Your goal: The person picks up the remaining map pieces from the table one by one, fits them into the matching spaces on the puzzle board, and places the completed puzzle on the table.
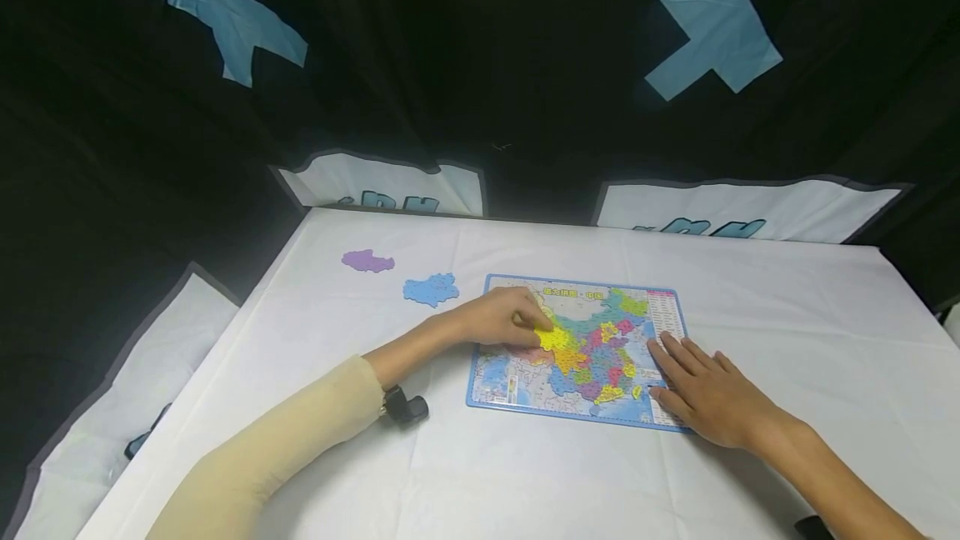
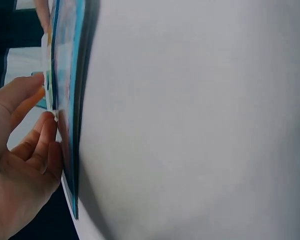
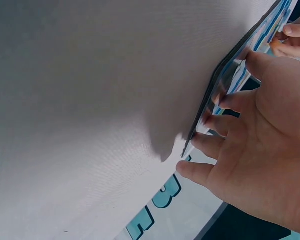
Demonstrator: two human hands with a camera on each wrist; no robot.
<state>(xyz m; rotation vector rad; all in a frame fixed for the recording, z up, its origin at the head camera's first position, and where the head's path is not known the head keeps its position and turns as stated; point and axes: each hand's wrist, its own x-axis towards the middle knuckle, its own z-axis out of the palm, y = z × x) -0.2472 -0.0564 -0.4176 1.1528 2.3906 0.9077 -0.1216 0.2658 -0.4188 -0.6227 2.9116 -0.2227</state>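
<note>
A blue-rimmed map puzzle board (image 1: 525, 402) with many-coloured pieces lies on the white table. My left hand (image 1: 510, 319) reaches over the board's left half, pinching the edge of a yellow puzzle piece (image 1: 553, 338) between thumb and fingers. In the left wrist view, the fingertips (image 2: 49, 120) are right at the board's surface. My right hand (image 1: 712, 394) is spread, its fingers resting on the board's right edge. The right wrist view shows its extended fingers (image 3: 210, 145) along that edge.
Left of the board lie a blue puzzle piece (image 1: 431, 290) and, farther back, a purple puzzle piece (image 1: 367, 261). Behind the white table (image 1: 787, 307) hangs a dark cloth (image 1: 480, 107) with light blue patches. A black wrist device (image 1: 405, 408) sits under the left sleeve.
</note>
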